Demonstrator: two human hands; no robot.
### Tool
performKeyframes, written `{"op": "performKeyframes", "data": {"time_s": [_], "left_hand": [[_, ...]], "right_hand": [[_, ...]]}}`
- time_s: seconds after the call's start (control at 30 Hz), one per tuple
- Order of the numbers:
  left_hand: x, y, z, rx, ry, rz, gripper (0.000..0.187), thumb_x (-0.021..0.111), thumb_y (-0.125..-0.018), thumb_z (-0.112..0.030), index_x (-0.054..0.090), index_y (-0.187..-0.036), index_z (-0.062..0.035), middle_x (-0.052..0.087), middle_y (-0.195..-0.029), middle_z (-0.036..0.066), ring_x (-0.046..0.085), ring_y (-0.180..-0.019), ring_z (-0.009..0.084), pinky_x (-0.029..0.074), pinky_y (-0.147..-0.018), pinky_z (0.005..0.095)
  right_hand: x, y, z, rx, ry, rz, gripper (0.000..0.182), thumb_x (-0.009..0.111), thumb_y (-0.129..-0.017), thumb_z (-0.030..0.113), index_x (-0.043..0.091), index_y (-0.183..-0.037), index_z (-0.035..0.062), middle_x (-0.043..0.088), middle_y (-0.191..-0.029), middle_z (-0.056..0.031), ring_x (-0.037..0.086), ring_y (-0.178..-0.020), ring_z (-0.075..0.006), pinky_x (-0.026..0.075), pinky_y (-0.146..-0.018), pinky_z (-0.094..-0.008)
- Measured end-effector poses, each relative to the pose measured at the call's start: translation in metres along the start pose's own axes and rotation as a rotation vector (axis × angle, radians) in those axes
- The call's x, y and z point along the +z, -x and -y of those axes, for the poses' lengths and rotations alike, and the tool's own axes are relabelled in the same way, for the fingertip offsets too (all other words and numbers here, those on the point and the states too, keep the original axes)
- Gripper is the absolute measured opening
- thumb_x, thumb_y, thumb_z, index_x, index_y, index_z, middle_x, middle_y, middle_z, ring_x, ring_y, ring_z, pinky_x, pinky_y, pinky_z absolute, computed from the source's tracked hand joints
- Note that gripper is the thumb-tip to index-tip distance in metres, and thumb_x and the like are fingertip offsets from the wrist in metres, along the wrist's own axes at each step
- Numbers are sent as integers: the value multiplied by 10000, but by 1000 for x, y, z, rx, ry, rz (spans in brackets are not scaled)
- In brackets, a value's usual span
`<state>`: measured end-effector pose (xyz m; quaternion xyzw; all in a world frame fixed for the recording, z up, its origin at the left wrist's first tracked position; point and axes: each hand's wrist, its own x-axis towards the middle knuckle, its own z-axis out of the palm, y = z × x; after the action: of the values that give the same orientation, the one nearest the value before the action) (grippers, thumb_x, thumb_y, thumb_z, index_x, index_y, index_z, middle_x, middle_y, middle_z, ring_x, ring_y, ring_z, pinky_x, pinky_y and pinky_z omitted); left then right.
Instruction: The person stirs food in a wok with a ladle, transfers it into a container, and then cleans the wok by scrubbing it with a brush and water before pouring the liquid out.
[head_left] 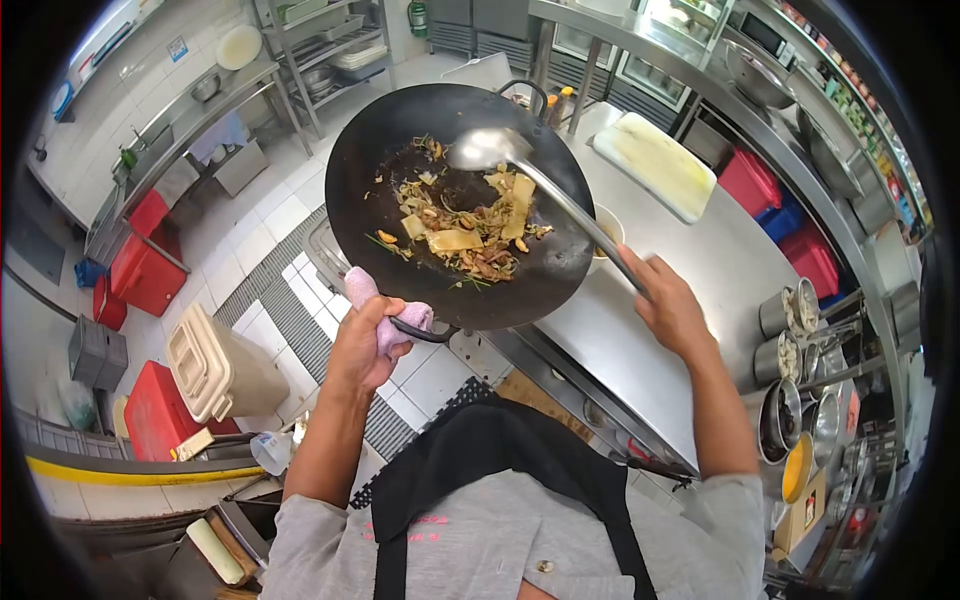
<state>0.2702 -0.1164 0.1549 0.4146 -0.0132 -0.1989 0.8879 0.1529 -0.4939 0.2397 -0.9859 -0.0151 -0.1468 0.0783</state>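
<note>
My left hand (366, 348) is closed around a folded pink cloth (362, 288) wrapped on the loop handle of a black wok (372, 140). The wok is held up with its inside facing me. Stir-fried food (470, 228), with wide flat noodle-like pieces, greens and browned bits, lies in the middle of it. In my right hand (672, 305) is the long handle of a metal ladle (570, 205). Its blurred bowl is over the upper part of the wok, above the food. A pale bowl (611, 228) shows partly behind the wok's right rim.
A steel counter (640, 350) runs along the right, with a white cutting board (655, 165) on it. Several metal pots (780, 358) stand at its right end. On the tiled floor at left are a beige lidded bin (225, 360) and red containers (150, 270).
</note>
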Motion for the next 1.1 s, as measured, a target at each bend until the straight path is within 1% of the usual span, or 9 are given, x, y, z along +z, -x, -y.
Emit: {"op": "performKeyframes", "data": {"time_s": [0.07,0.17,0.27,0.33,0.43,0.57,0.8,1.07,1.1], "left_hand": [[-1,2,0,-1,-8,15,67,605,-861,-102,593,-882,-40,615,-804,82,582,-618,162,394,-406,261],[0,5,-2,12,2,29,72,604,-861,-106,597,-884,-38,613,-797,81,580,-618,159,396,-409,261],[0,6,-1,26,31,39,74,605,-861,-107,600,-884,-36,613,-790,82,579,-614,157,394,-411,257],[3,5,0,29,48,19,74,604,-862,-105,601,-882,-34,614,-786,83,579,-613,156,391,-411,255],[13,0,-1,36,77,20,82,601,-861,-97,602,-878,-17,624,-792,91,581,-615,157,382,-412,251],[10,-7,2,22,56,26,93,607,-853,-93,608,-880,-4,633,-799,101,583,-622,156,377,-414,247],[14,-8,0,51,32,16,88,614,-861,-103,612,-864,-15,628,-782,99,565,-582,144,380,-390,233],[16,-12,3,86,81,-3,66,615,-876,-102,584,-870,-45,620,-771,79,595,-591,140,399,-369,221],[10,-19,7,103,84,53,60,610,-879,-96,578,-855,-52,620,-772,77,598,-596,135,403,-370,223]], "right_hand": [[19,-32,10,-157,-94,-136,797,571,-790,-49,382,-1499,261,556,-1060,-127,600,-949,-332,502,-832,-421],[41,-61,16,-87,-66,-66,776,566,-804,-41,388,-1494,266,545,-1042,-130,597,-941,-332,504,-826,-426],[45,-32,-1,-116,-21,-98,770,563,-807,-32,395,-1488,287,539,-1015,-120,599,-903,-324,508,-804,-428],[34,-2,-20,36,77,28,761,564,-802,-25,419,-1473,303,547,-1017,-107,607,-880,-310,514,-780,-425],[8,40,-42,88,141,72,759,568,-787,-28,444,-1461,298,557,-1014,-103,614,-865,-301,519,-768,-416],[-18,60,-38,141,194,83,756,568,-784,-24,446,-1464,283,559,-1007,-104,616,-863,-296,517,-768,-408],[4,17,-10,-43,5,22,761,566,-786,-19,441,-1468,293,549,-971,-103,609,-837,-297,521,-763,-404],[-14,49,-48,116,240,142,756,543,-805,-32,429,-1469,310,542,-982,-88,614,-851,-282,531,-774,-411],[-21,55,-51,145,284,154,753,541,-809,-33,428,-1469,312,541,-983,-85,615,-857,-279,533,-779,-411]]}}
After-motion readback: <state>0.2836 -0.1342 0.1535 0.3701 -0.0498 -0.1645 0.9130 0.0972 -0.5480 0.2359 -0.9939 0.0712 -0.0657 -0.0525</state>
